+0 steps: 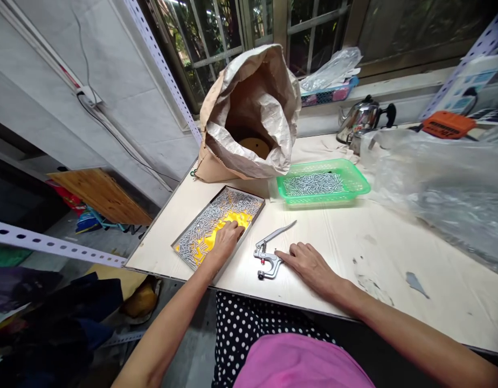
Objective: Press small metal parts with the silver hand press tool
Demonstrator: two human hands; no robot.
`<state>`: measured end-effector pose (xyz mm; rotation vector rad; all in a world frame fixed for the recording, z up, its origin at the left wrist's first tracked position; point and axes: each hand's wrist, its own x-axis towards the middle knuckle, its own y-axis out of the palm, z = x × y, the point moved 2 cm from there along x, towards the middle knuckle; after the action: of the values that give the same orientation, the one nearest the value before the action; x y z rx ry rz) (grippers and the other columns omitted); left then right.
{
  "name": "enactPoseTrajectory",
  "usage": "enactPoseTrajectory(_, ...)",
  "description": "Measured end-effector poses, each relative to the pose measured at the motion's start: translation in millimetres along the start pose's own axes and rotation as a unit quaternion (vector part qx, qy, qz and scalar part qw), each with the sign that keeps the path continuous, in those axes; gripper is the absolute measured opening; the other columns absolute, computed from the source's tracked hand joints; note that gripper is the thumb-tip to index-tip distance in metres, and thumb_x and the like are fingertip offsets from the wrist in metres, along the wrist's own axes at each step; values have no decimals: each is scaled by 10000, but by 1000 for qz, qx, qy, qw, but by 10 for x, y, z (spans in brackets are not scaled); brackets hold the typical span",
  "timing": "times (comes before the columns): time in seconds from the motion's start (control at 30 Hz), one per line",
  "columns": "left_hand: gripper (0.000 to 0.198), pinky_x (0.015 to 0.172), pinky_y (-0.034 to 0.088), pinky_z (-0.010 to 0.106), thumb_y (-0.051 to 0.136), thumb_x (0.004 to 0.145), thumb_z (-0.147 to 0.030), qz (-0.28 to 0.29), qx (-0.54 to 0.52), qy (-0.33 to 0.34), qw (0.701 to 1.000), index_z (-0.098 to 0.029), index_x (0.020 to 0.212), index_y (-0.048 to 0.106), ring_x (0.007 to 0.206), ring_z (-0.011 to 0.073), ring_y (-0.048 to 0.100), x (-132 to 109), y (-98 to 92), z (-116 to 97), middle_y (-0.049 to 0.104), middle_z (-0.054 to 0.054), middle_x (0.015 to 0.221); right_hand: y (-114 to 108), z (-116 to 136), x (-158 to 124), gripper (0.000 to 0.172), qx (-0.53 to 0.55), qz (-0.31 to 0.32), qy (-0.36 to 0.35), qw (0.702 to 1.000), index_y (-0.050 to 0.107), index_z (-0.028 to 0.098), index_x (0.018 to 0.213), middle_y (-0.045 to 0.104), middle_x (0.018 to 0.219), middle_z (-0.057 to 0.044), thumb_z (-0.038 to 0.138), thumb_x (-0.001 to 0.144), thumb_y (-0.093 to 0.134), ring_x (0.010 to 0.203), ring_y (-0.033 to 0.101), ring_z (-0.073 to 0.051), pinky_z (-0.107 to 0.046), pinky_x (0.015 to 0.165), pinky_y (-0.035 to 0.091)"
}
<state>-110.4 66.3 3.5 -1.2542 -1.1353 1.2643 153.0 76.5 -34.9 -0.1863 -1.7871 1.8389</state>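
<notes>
My left hand point(228, 241) reaches into a shallow metal tray point(177, 247), its fingers drawn together over the yellow bottom. Many small silvery pieces point(200, 226) are spread across that tray; whether one is between the fingertips is too small to see. My right hand point(311, 265) rests on the table with fingers curled and the index finger pointing at the silver hand pliers point(273, 262), at or against their side. The pliers lie flat with one handle angled up to the right. Behind them, a green plastic basket point(356, 188) holds more silvery pieces.
A large open paper sack point(222, 167) stands at the back of the table point(333, 231). Crumpled clear plastic point(438, 188) covers the right side. A metal kettle point(359, 118) and an orange object point(449, 125) sit at the back right, and a grey scrap point(416, 284) lies right.
</notes>
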Motion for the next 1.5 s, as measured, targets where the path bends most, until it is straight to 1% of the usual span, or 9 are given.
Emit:
enactPoseTrajectory(0.17, 249, 729, 394, 290, 435, 961, -202, -9, -9, -2, 1000, -173, 925, 680, 937, 214, 544, 84, 25, 55, 617, 95, 979, 29, -21, 8, 379, -13, 5, 4, 1000, 549, 266, 1279, 540, 874, -47, 113, 942, 468, 779, 437, -194, -321, 696, 277)
enactPoseTrajectory(0.33, 196, 798, 449, 290, 493, 909, -192, -103, -185, -33, 977, -150, 893, 685, 871, 186, 596, -57, -165, -94, 654, 87, 934, 9, -33, 16, 396, -3, 14, 10, 1000, 555, 268, 1279, 557, 886, -57, 95, 939, 447, 793, 457, -195, -321, 701, 297)
enactPoseTrajectory(0.47, 178, 715, 493, 262, 573, 849, -257, -49, -388, -85, 916, -178, 942, 703, 759, 160, 628, -360, -260, -369, 702, 49, 879, 11, -48, 18, 396, 1, 12, 12, 1000, 551, 272, 1289, 561, 898, -65, 115, 947, 427, 798, 459, -205, -334, 697, 307)
enactPoseTrajectory(0.6, 234, 558, 480, 224, 642, 785, -326, 58, -547, -177, 816, -141, 923, 686, 566, 110, 575, -558, -126, -547, 669, 19, 729, 24, -52, 20, 383, 8, 19, 13, 1000, 553, 275, 1287, 559, 898, -65, 132, 956, 427, 807, 454, -201, -332, 710, 307)
enactPoseTrajectory(0.7, 277, 488, 444, 204, 696, 741, -383, 78, -610, -214, 759, -132, 850, 655, 502, 91, 526, -583, 56, -591, 598, -20, 604, 22, -51, 23, 380, 9, 25, 19, 999, 560, 272, 1281, 557, 895, -64, 125, 955, 433, 810, 448, -200, -328, 712, 296)
enactPoseTrajectory(0.83, 298, 413, 374, 179, 733, 710, -383, 104, -636, -244, 725, -124, 822, 634, 439, 72, 467, -561, 237, -638, 550, -47, 527, 21, -55, 26, 372, 7, 26, 25, 999, 567, 266, 1275, 549, 879, -59, 130, 959, 425, 798, 434, -198, -327, 700, 276)
enactPoseTrajectory(0.93, 290, 390, 341, 167, 749, 697, -362, 119, -634, -273, 713, -122, 804, 629, 424, 63, 457, -560, 258, -664, 541, -54, 517, 25, -56, 25, 361, 10, 24, 23, 999, 576, 259, 1264, 550, 872, -60, 138, 957, 430, 794, 428, -200, -328, 694, 268)
enactPoseTrajectory(1.17, 230, 375, 301, 168, 742, 727, -328, 171, -585, -308, 730, -125, 761, 640, 372, 49, 405, -530, 160, -650, 509, -68, 459, 36, -49, 21, 353, 10, 27, 29, 999, 581, 256, 1264, 557, 881, -69, 154, 959, 437, 802, 437, -205, -329, 692, 267)
enactPoseTrajectory(1.5, 273, 363, 309, 160, 752, 746, -352, 275, -547, -295, 733, -135, 675, 603, 306, 49, 388, -447, 115, -644, 481, -69, 372, 49, -45, 20, 342, 0, 36, 35, 999, 586, 281, 1265, 555, 891, -64, 171, 968, 457, 816, 439, -206, -330, 695, 253)
